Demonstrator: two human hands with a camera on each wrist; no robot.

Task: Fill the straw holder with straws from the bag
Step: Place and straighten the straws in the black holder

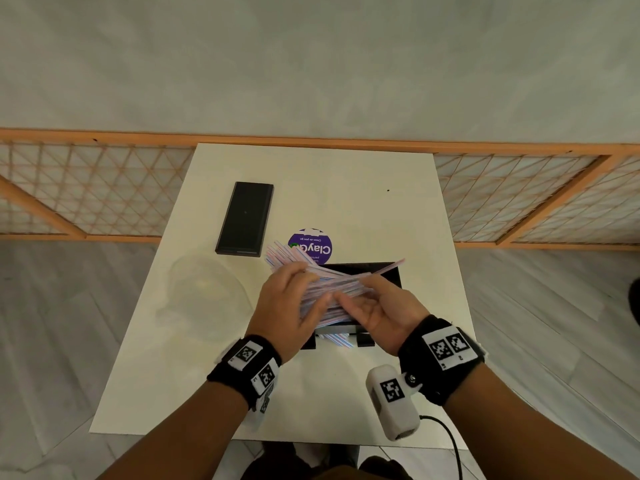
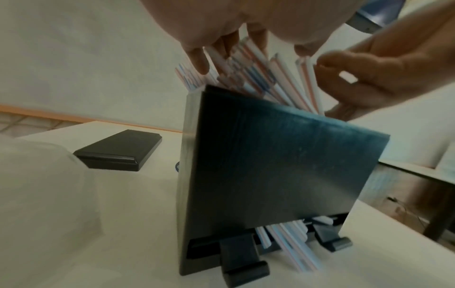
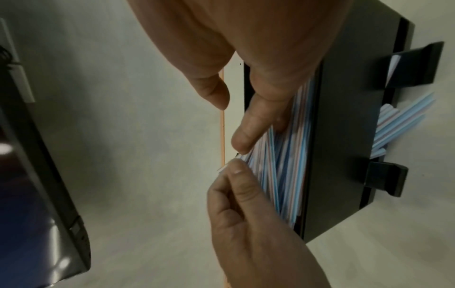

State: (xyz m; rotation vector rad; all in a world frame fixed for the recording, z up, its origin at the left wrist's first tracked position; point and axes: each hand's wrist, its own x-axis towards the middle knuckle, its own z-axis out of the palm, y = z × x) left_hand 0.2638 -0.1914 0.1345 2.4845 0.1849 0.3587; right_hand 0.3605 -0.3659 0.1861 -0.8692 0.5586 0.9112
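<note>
Both grips, left hand [image 1: 289, 306] and right hand [image 1: 382, 311], pinch straws [image 1: 325, 278] over holder [image 2: 283, 165]; "ClayGo" sticker [image 1: 310, 247] just beyond.

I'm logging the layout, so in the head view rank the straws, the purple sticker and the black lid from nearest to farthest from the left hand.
1. Straws: in the left hand itself.
2. Purple sticker: just beyond the fingers.
3. Black lid: farther back, to the left.

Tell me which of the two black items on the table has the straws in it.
The upright straw holder under both hands; the flat black lid, lying apart at the far left, holds none.
</note>
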